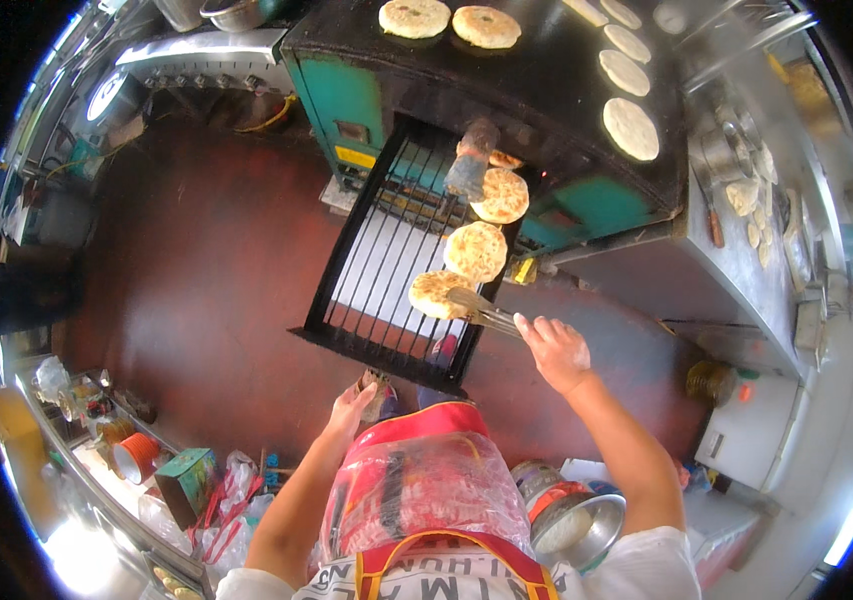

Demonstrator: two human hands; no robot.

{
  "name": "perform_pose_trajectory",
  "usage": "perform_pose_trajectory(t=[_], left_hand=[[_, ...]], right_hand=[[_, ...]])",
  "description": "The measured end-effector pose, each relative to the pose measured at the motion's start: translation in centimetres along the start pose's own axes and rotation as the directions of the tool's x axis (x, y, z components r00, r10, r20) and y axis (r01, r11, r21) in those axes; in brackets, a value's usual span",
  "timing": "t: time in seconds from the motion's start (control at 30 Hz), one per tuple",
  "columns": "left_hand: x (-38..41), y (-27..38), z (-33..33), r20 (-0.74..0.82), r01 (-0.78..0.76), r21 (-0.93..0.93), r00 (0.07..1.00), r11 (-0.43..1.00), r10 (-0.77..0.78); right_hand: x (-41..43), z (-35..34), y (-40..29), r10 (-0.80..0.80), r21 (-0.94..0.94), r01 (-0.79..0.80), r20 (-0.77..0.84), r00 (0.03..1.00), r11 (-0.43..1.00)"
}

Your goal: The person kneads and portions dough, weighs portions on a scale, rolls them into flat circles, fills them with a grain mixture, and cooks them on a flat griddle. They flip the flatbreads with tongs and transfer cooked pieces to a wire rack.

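My right hand [555, 352] grips metal tongs [497, 316]. The tongs' tips touch the nearest browned flatbread [437, 294] on a black barred rack [389, 262] pulled out of the oven front. Two more browned flatbreads, one in the middle [476, 252] and one farther back [500, 196], lie along the rack's right side. Part of another shows at the oven mouth. My left hand [353, 406], low by the rack's front edge, holds a brownish rag-like thing [375, 397], partly hidden by the fingers.
Pale dough rounds [630, 129] and browning flatbreads [486, 27] lie on the black griddle [546, 82] over the green oven [344, 97]. A wrapped, handle-like piece [469, 161] juts above the rack. Right stands a steel counter [734, 240]; a metal bowl [580, 529] sits behind my right side.
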State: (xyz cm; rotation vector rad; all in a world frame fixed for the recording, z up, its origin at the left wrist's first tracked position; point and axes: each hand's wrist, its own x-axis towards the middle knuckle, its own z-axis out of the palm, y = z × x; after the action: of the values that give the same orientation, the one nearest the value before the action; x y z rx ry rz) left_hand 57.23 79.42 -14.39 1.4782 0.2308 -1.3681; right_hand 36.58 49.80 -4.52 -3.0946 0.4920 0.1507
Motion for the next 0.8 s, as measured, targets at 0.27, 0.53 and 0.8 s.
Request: perform_pose_trajectory(t=[0.27, 0.53, 0.8], left_hand=[[-1.0, 0.0, 0.8, 0.048, 0.040, -0.169, 0.998, 0.985, -0.032], [-1.3, -0.5, 1.1, -0.040, 0.086, -0.128, 0.995, 0.988, -0.092], [-1.7, -0.5, 0.9, -0.051, 0.048, -0.072, 0.997, 0.996, -0.052]], right_hand=[[6.3, -8.3, 3.5, 0.430, 0.835, -0.301, 0.087, 0.899, 0.461], [28.9, -10.6, 14.8, 0.357, 0.817, -0.274, 0.489, 0.796, -0.508], [24.9, -10.5, 10.6, 0.548, 0.974, -0.080, 0.185, 0.815, -0.210]])
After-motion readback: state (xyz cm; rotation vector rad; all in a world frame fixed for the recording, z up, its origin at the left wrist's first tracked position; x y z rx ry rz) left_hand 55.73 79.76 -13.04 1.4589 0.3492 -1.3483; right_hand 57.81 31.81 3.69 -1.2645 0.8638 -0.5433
